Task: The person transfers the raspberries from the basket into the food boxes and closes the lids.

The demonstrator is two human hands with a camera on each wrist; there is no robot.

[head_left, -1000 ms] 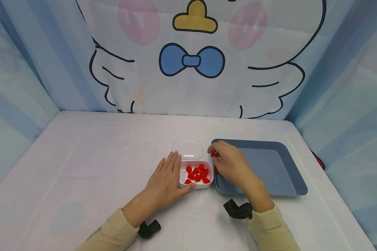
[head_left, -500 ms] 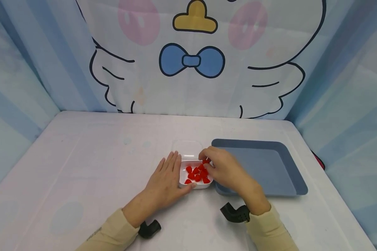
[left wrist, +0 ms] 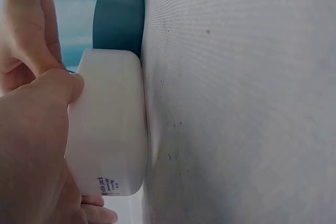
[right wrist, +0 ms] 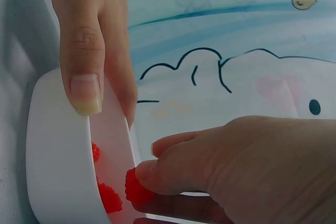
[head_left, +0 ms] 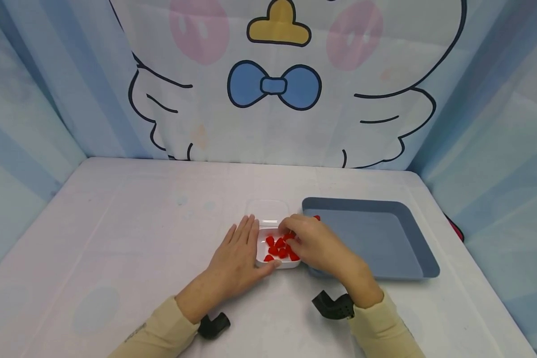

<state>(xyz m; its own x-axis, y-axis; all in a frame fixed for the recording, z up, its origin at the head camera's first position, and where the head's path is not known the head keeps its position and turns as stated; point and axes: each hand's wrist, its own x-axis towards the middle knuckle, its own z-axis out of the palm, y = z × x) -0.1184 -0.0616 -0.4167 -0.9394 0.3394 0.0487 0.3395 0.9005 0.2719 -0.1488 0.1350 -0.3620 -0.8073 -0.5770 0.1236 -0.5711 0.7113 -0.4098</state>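
Observation:
In the head view a small white box [head_left: 291, 264] sits mid-table with several red raspberries [head_left: 273, 250] inside. My left hand [head_left: 232, 261] lies along its left side with straight fingers, the thumb over the near rim. The left wrist view shows that thumb [left wrist: 60, 83] against the box's near wall. Over the box's right part, my right hand [head_left: 317, 243] pinches a raspberry [right wrist: 137, 186] between thumb and fingers, close to the rim in the right wrist view. Another red piece [head_left: 316, 218] shows in the blue-grey tray just beyond this hand, which covers the tray's left part.
The blue-grey tray [head_left: 378, 238] stands right beside the box on its right. Behind the box lies a clear plastic lid [head_left: 268, 209]. A printed curtain [head_left: 273, 129] hangs at the table's far edge.
My right hand has moved left from the tray's left edge to over the box, carrying the raspberry. A red piece in the tray has come into sight. The left hand stays put.

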